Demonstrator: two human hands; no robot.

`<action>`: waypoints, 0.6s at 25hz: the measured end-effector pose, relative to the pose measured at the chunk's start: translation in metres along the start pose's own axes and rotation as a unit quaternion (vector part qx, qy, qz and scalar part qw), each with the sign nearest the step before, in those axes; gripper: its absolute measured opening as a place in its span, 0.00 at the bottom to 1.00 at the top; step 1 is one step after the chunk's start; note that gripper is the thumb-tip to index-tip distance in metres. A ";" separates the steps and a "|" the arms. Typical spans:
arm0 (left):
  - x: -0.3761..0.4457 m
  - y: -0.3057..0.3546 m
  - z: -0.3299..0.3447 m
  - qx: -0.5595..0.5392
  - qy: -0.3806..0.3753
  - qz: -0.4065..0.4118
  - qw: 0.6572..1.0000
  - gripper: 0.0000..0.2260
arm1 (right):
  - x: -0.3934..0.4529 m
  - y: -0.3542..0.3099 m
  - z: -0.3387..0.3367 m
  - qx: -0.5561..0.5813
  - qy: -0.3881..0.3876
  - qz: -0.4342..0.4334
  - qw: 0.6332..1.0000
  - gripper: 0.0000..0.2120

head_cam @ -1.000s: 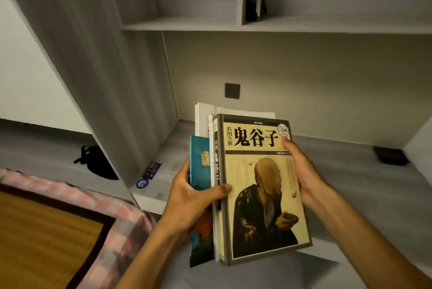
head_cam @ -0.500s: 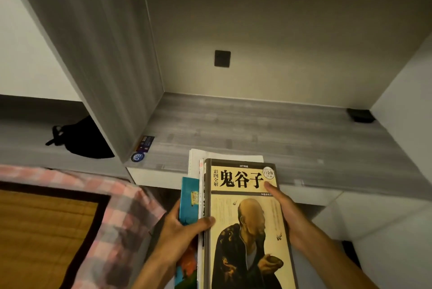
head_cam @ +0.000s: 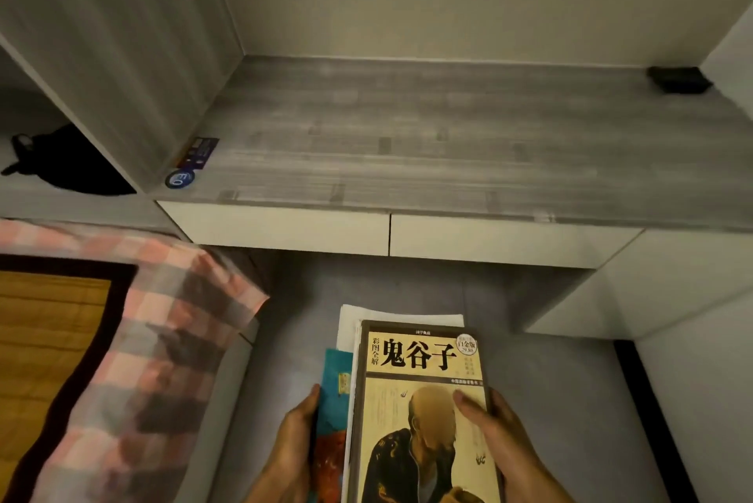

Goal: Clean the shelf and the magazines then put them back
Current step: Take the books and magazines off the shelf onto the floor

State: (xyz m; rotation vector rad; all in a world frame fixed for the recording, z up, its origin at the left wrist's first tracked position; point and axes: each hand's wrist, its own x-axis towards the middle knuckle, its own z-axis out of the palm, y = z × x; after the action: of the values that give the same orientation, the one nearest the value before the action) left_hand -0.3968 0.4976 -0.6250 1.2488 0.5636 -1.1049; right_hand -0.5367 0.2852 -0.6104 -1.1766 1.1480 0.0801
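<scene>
Hands: left hand and right hand grip the magazines.
Table: grey woodgrain, beyond the hands.
Bed: checked cover, left of them.

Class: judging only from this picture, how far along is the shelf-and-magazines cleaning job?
Done: the magazines are off the shelf, not on the grey desk surface. In hand: left hand and right hand grip the stack. Left: no wiping is visible, and the stack still needs returning.

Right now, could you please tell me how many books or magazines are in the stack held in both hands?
3 visible: the yellow-cover book on top, a white one beneath it, poking out at the far edge, and a teal one at the left. More may be hidden underneath.
</scene>
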 end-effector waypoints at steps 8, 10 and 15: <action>0.252 -0.133 -0.079 0.062 0.032 0.002 0.998 0.24 | 0.216 0.221 0.018 0.048 0.015 0.038 0.998 0.18; 0.313 -0.162 -0.100 0.057 0.028 0.011 0.998 0.23 | 0.267 0.261 0.031 0.060 0.011 0.033 0.998 0.18; 0.441 -0.222 -0.139 0.074 0.040 0.026 0.996 0.22 | 0.374 0.336 0.054 0.066 0.005 0.025 0.998 0.18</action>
State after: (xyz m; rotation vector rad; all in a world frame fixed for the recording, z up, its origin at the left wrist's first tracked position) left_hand -0.3827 0.4900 -1.1376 1.4328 0.5140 -1.0724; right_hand -0.5196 0.2939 -1.1157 -1.0335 1.1744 0.0354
